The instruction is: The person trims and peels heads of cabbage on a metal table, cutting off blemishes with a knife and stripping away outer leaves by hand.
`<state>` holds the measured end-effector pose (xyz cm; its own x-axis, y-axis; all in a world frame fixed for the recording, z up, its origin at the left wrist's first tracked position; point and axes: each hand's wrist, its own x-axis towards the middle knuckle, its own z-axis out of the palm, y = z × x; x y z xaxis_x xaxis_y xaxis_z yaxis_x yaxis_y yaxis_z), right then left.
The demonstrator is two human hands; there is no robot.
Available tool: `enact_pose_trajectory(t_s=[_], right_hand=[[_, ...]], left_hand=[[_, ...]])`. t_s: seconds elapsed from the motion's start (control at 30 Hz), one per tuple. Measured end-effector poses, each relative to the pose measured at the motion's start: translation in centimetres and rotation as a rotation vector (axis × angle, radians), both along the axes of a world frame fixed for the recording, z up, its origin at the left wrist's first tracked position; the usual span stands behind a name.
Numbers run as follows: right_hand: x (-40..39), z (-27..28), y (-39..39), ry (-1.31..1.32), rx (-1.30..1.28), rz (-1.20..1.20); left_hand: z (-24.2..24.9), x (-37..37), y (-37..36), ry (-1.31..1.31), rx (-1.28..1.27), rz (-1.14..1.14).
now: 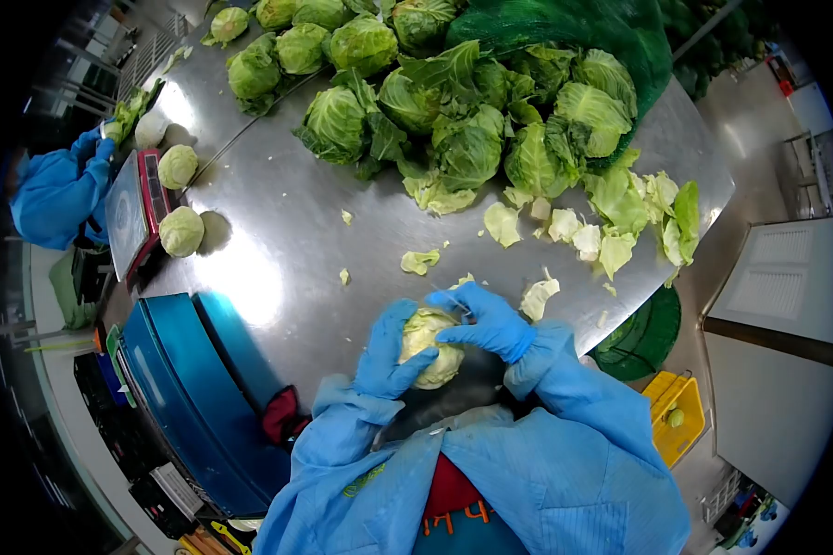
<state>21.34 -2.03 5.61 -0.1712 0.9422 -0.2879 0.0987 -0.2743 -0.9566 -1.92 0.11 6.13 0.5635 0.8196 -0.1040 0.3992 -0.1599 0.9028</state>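
Observation:
A pale, trimmed cabbage [429, 344] is held close to my body at the table's near edge. My left hand [389, 351], in a blue glove, wraps round its left side with the thumb across the front. On the cabbage's upper right, my right hand [483, 322] has its fingers bent against the head; whether it also grips something small is hard to make out. Just beyond lie a loose leaf piece [420, 262] and, to the right, another leaf scrap [539, 296] on the metal table [315, 277].
Untrimmed cabbages [463, 148] and a green net [565, 32] cover the far side. Trimmed cabbages [181, 231] sit left beside a scale [131, 217]. A blue bin [185, 398] stands left; a green basket [652, 342] and yellow crate [676, 421] are right. A co-worker [60, 194] is far left.

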Motion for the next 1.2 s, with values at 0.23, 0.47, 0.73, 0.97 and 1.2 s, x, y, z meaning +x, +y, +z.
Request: enact_pose_trajectory(t_s=[0.23,0.47,0.73,0.97,1.2], right_hand=[[0.0,-2.7,1.7,0.122,-0.019,0.093],[-1.1,-2.1,0.7,-0.400,0.450,-0.053],[3.3,-2.1,-0.2,0.247,-0.255,-0.829],[6.8,-0.5,-2.4,-0.491,0.257,-0.688],[-0.2,2.8,-1.2,-0.088,0.054,0.143]], left_hand=[[-1.2,0.8,-0.4,-0.075,-0.130,0.190],[-1.9,-0.7,-1.9,-0.215,-0.635,0.427],[-2.6,-2.9,-2.0,-0.395,-0.716,0.335],[-3.2,-4.4,-1.2,-0.488,-0.813,0.361],[-0.2,-1.8,0.1,-0.502,-0.996,0.479]])
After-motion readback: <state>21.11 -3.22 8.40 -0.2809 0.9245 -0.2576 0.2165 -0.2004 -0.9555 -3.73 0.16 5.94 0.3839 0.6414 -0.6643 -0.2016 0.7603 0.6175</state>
